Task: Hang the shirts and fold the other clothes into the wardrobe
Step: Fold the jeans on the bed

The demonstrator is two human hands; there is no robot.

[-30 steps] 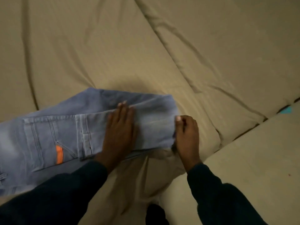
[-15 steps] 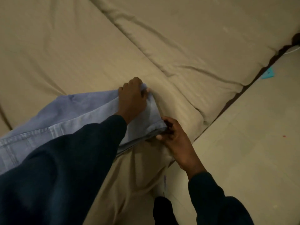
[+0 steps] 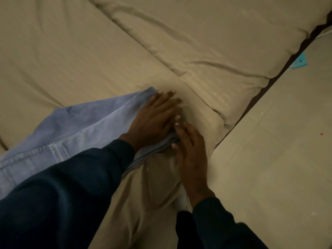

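Light blue jeans (image 3: 75, 130) lie folded on the tan bed (image 3: 89, 56), their leg end pointing toward the bed's right edge. My left hand (image 3: 154, 117) lies flat on that end, fingers spread and pressing down. My right hand (image 3: 188, 150) touches the folded edge from the right, its fingers against the stacked layers near the bed's side. My dark left sleeve hides much of the jeans' near part.
The tan sheet is creased, with a long ridge running across the bed. To the right lies a pale tiled floor (image 3: 278, 159) with a small turquoise item (image 3: 299, 62) near the bed's edge.
My left hand went from gripping the far corner of the jeans to lying flat on their end. My right hand shifted from pinching the near corner to touching the folded edge. The view moved closer.
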